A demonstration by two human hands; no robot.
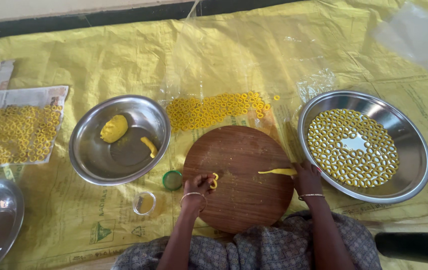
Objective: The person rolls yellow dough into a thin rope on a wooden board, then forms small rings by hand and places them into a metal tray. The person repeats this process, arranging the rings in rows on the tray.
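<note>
My left hand [197,186] rests on the near-left part of a round wooden board [239,200] and pinches a small yellow dough ring [215,181]. At the board's right edge, my right hand [307,176] holds one end of a thin yellow dough strip [276,172] that lies on the wood and points left. Both wrists wear thin bangles.
A steel bowl [89,155] on the left holds a dough lump [114,128] and a short dough roll [149,146]. A steel plate [414,150] on the right is filled with several rings. More rings lie on plastic [214,111] and on newspaper [11,132]. A green lid [172,180] and a small clear cup [144,203] sit left of the board.
</note>
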